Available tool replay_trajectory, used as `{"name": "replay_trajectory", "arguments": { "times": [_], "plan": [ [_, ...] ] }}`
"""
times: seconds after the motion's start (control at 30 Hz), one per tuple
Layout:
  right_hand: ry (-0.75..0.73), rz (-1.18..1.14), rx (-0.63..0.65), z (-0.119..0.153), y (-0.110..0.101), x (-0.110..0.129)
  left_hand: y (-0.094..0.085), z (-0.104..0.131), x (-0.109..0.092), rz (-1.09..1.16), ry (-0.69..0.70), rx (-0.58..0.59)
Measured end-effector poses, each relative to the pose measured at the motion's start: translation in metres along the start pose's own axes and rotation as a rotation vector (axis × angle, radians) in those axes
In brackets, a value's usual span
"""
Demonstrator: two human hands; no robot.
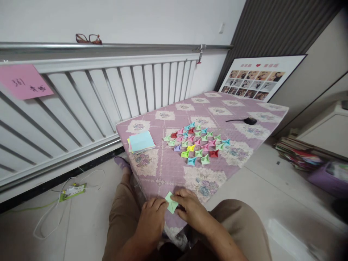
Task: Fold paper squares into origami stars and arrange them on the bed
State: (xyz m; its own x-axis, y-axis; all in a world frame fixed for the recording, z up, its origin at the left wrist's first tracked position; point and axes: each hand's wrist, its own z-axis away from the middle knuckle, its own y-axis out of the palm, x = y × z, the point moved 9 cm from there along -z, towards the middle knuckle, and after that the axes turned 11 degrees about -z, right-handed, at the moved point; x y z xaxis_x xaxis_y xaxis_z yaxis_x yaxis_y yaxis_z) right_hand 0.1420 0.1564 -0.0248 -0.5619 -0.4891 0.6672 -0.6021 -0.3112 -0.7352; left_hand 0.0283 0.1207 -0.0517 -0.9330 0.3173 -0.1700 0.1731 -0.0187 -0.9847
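On purple floral cloth (170,170), a pale-green paper square (171,205) is pinched by closely curled left hand (153,213) and right hand (191,208), seemingly mid-fold, needing careful creasing.

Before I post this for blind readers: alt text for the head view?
A left hand and right hand hold a creased green paper square over a purple floral tablecloth. Beyond lie small multicoloured folded paper shapes and a blue-topped paper stack.

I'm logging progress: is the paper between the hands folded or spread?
Folded: the green paper shows fold lines and looks smaller than the paper stack, though nearer.
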Motion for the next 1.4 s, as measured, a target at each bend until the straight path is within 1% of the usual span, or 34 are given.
{"name": "replay_trajectory", "arguments": {
  "times": [0.1,0.2,0.43,0.6,0.83,1.07,1.27,1.4],
  "plan": [
    [0.001,0.002,-0.027,-0.001,0.000,0.000,-0.007,-0.009,0.003,0.105,-0.014,-0.004],
    [-0.003,-0.022,-0.044,0.001,0.000,0.002,-0.009,-0.015,0.006,0.149,-0.023,-0.011],
    [0.048,-0.027,-0.097,0.001,-0.002,-0.002,-0.007,-0.025,0.013,0.098,-0.064,-0.021],
    [0.067,0.038,-0.133,-0.004,0.001,-0.008,-0.005,-0.029,0.020,0.074,-0.137,0.033],
    [0.163,0.164,-0.190,-0.006,-0.001,-0.021,-0.009,-0.032,0.024,0.035,-0.201,0.091],
    [0.226,0.278,-0.240,-0.007,-0.006,-0.020,-0.010,-0.034,0.027,-0.008,-0.204,0.133],
    [0.245,0.266,-0.267,-0.008,-0.008,-0.020,-0.008,-0.037,0.025,-0.059,-0.198,0.149],
    [0.260,0.246,-0.303,-0.006,-0.008,-0.023,-0.008,-0.037,0.027,-0.055,-0.219,0.138]
  ]
}}
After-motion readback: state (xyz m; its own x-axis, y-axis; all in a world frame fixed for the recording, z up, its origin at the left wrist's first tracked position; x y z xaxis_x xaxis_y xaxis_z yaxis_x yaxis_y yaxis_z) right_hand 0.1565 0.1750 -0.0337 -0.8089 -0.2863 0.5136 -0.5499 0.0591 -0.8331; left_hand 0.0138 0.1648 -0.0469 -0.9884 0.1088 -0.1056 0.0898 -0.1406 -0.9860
